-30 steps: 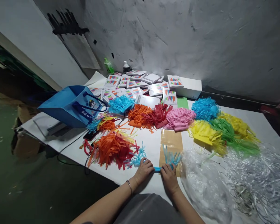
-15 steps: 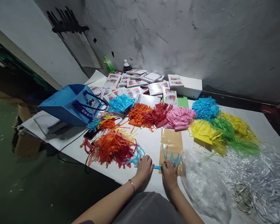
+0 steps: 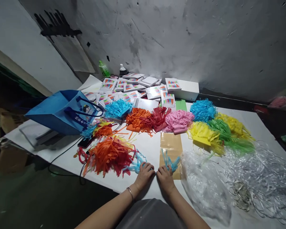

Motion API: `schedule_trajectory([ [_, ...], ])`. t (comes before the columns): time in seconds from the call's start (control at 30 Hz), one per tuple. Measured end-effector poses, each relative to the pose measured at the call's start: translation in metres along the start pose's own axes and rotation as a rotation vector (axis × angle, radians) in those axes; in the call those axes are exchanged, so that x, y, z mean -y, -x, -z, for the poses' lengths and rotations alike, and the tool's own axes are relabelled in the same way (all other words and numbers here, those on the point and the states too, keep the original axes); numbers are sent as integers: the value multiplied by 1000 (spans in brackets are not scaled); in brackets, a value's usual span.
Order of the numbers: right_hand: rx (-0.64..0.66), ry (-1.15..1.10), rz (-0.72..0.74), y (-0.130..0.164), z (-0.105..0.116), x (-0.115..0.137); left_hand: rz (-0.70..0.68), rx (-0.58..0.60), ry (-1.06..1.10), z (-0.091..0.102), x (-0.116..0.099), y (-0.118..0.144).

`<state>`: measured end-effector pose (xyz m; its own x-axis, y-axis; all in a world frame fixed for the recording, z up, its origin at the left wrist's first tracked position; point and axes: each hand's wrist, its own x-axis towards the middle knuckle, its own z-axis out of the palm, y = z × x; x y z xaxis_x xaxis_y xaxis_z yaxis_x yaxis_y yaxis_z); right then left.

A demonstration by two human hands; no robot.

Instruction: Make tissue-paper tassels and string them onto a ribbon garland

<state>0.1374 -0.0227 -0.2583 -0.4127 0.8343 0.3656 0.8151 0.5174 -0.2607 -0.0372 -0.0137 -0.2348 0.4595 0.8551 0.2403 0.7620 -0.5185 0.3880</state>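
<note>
My left hand (image 3: 145, 173) and my right hand (image 3: 165, 178) rest side by side at the near edge of the white table (image 3: 147, 144), fingertips almost touching. Between them they pinch a light-blue fringed paper strip (image 3: 169, 161); its cut tassels stick up past my right fingers and trail left past my left hand. The band of the strip is hidden under my fingers. A heap of orange and red fringed paper (image 3: 109, 154) lies just left of my left hand. A brown tape patch (image 3: 171, 147) sits under the strip.
Piles of fringed paper in blue (image 3: 202, 109), orange, red, pink (image 3: 177, 121), yellow (image 3: 202, 133) and green run across the middle. Clear plastic (image 3: 200, 184) and silver ribbon (image 3: 259, 175) lie at right. A blue bag (image 3: 62, 111) lies at left; printed white packets (image 3: 133, 89) are stacked behind.
My hands have drawn together, so the blue band seen between them earlier is now covered. The view has shifted slightly to the right.
</note>
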Motion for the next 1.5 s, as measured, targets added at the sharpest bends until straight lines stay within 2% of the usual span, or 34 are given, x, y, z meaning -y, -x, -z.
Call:
schedule_trajectory([
  [0.13,-1,18,-14,8,-2,-6,93,15,75,4,-5,-2],
  [0.3,6,38,-162,12,13,-6,272,64,105,13,-11,-6],
  [0.47,28,46,-279,1,24,2,378,192,-40,18,-21,-17],
  [0.63,-1,70,-349,-6,25,4,468,171,-130,14,-27,-27],
  [0.73,-4,54,-259,-5,20,2,379,184,-127,12,-24,-24],
  [0.87,-21,30,-46,3,10,0,86,171,-155,3,-15,-7],
  [0.93,-42,32,28,7,7,1,-6,163,-160,-1,-12,0],
  [1.0,-60,37,75,8,4,1,30,223,-66,-2,-12,1],
  [1.1,-85,48,103,4,3,1,174,319,116,1,-13,-9],
  [1.27,-127,35,165,-12,8,1,390,336,256,21,-10,-29],
  [1.37,-151,-21,206,-18,30,3,487,398,418,42,-7,-28],
  [1.5,-161,-173,211,-25,83,10,577,497,898,77,-16,-26],
])
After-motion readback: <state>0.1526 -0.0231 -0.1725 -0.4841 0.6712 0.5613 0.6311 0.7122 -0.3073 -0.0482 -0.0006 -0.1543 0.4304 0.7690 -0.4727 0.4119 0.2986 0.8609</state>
